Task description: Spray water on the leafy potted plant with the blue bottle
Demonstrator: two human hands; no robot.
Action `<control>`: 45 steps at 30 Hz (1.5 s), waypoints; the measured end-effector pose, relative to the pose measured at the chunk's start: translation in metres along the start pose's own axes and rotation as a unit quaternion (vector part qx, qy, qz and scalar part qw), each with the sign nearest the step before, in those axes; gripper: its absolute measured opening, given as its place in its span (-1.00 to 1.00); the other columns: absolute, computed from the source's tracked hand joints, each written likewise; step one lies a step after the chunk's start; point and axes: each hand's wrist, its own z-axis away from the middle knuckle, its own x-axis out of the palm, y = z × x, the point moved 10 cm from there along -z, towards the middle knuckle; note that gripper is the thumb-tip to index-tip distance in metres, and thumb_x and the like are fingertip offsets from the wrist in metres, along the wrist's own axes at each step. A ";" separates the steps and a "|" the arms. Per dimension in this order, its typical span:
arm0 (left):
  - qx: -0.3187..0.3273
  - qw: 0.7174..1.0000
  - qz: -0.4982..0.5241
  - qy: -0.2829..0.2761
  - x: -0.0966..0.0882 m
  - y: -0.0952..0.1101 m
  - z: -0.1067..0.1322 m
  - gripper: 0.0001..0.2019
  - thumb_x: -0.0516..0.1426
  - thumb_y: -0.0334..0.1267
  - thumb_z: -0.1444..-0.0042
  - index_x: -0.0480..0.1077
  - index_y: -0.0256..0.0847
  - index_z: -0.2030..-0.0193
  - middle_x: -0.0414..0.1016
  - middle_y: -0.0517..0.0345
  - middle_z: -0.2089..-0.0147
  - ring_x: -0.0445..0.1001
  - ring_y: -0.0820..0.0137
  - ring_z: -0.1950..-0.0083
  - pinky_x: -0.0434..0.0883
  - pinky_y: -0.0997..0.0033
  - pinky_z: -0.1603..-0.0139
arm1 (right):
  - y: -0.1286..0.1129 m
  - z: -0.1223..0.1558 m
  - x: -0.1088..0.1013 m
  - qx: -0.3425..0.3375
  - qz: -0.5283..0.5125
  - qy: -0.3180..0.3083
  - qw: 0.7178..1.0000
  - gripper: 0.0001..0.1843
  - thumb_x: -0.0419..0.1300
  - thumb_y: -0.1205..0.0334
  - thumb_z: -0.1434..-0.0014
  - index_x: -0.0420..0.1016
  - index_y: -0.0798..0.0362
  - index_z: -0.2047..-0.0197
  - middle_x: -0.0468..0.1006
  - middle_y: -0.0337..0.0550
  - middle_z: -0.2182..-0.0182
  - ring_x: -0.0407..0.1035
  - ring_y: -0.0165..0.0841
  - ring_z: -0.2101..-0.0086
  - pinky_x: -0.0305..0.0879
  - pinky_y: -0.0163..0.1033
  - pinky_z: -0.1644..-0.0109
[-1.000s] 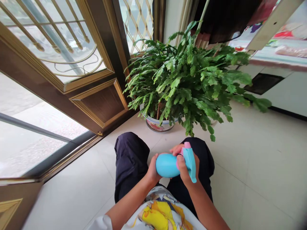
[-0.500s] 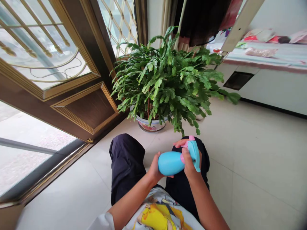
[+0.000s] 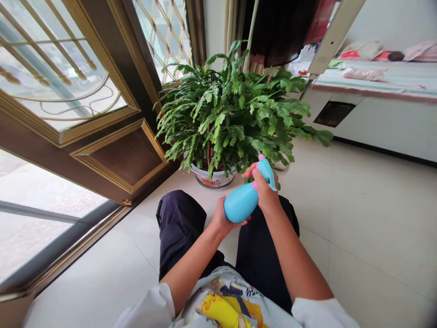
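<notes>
Between my hands is a blue spray bottle (image 3: 241, 203) with a pink collar, trigger and nozzle, tilted so its head points up and away from me. My left hand (image 3: 223, 218) cups the rounded base from below and the left side. Around the neck and spray head wraps my right hand (image 3: 266, 191), its fingers by the pink trigger. Just beyond the nozzle stands a large leafy green plant (image 3: 235, 118) with flat, jagged segments. It grows in a white flowered pot (image 3: 213, 178) on the floor.
On the left a brown door (image 3: 126, 157) with gold trim stands beside a bright doorway and its floor track. At the back right is a bed (image 3: 382, 89) with items on it. Pale tiles (image 3: 358, 214) cover the floor, and my knees flank the bottle.
Both hands have lifted the spray bottle forward and tipped its head upward, closer to the plant. The whole view has shifted slightly.
</notes>
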 end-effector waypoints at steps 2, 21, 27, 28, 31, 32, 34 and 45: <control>0.018 1.000 0.006 -0.003 0.008 0.017 0.002 -0.30 -0.20 0.20 -0.29 0.16 -0.29 -0.34 0.49 -0.22 0.10 0.56 0.04 0.24 0.42 0.27 0.46 | 0.000 -0.015 0.008 0.013 -0.029 -0.011 0.999 -0.76 0.14 0.06 -0.26 0.43 -0.03 0.39 0.52 -0.26 0.49 0.51 -0.32 0.37 0.49 -0.14 0.18; 0.106 0.991 0.084 -0.022 -0.036 0.073 0.023 -0.49 -0.02 -0.04 -0.18 0.33 -0.32 -0.17 0.54 -0.13 0.31 0.57 0.06 0.38 0.38 0.32 0.58 | -0.040 -0.014 0.130 -0.060 0.048 -0.143 0.987 -0.84 0.11 0.09 -0.22 0.37 -0.03 0.34 0.49 -0.25 0.46 0.41 -0.34 0.42 0.33 -0.21 0.27; 0.103 0.991 0.083 0.024 -0.069 0.088 0.041 -0.47 -0.07 -0.02 -0.21 0.32 -0.33 -0.17 0.54 -0.15 0.30 0.57 0.05 0.38 0.38 0.33 0.59 | -0.024 -0.011 0.162 -0.030 0.056 -0.147 0.987 -0.84 0.05 0.10 -0.23 0.30 -0.06 0.37 0.44 -0.25 0.51 0.40 -0.31 0.45 0.34 -0.19 0.31; 0.101 0.991 0.081 0.027 -0.071 0.090 0.044 -0.47 -0.08 -0.01 -0.21 0.32 -0.33 -0.17 0.54 -0.16 0.30 0.57 0.05 0.38 0.38 0.34 0.59 | -0.020 -0.011 0.165 -0.024 0.049 -0.146 0.988 -0.84 0.05 0.10 -0.23 0.30 -0.06 0.36 0.45 -0.24 0.51 0.41 -0.30 0.44 0.35 -0.18 0.30; 0.089 0.993 0.076 0.024 -0.073 0.094 0.049 -0.47 -0.10 -0.02 -0.21 0.32 -0.35 -0.16 0.54 -0.19 0.28 0.57 0.05 0.38 0.38 0.34 0.60 | -0.011 -0.014 0.170 -0.012 0.031 -0.136 0.990 -0.81 0.07 0.06 -0.24 0.32 -0.06 0.36 0.49 -0.22 0.48 0.42 -0.29 0.42 0.39 -0.16 0.25; 0.085 0.993 0.075 0.021 -0.073 0.095 0.049 -0.47 -0.11 -0.03 -0.21 0.32 -0.35 -0.16 0.54 -0.20 0.28 0.57 0.05 0.38 0.38 0.34 0.60 | -0.009 -0.015 0.171 -0.012 0.030 -0.131 0.991 -0.80 0.08 0.05 -0.24 0.32 -0.06 0.36 0.50 -0.22 0.47 0.41 -0.29 0.41 0.39 -0.15 0.23; 0.080 0.994 0.072 0.013 -0.073 0.096 0.048 -0.47 -0.12 -0.05 -0.21 0.32 -0.36 -0.16 0.54 -0.21 0.28 0.58 0.05 0.38 0.38 0.34 0.60 | -0.007 -0.016 0.172 -0.015 0.032 -0.121 0.992 -0.80 0.08 0.05 -0.24 0.31 -0.06 0.37 0.49 -0.22 0.47 0.40 -0.30 0.41 0.39 -0.15 0.22; 0.063 0.996 0.059 0.022 -0.078 0.091 0.043 -0.48 -0.06 -0.04 -0.18 0.29 -0.32 -0.17 0.53 -0.17 0.29 0.58 0.05 0.39 0.39 0.33 0.62 | 0.001 -0.013 0.159 0.000 0.028 -0.111 0.993 -0.83 0.06 0.12 -0.26 0.31 -0.06 0.37 0.46 -0.23 0.45 0.37 -0.32 0.40 0.36 -0.17 0.26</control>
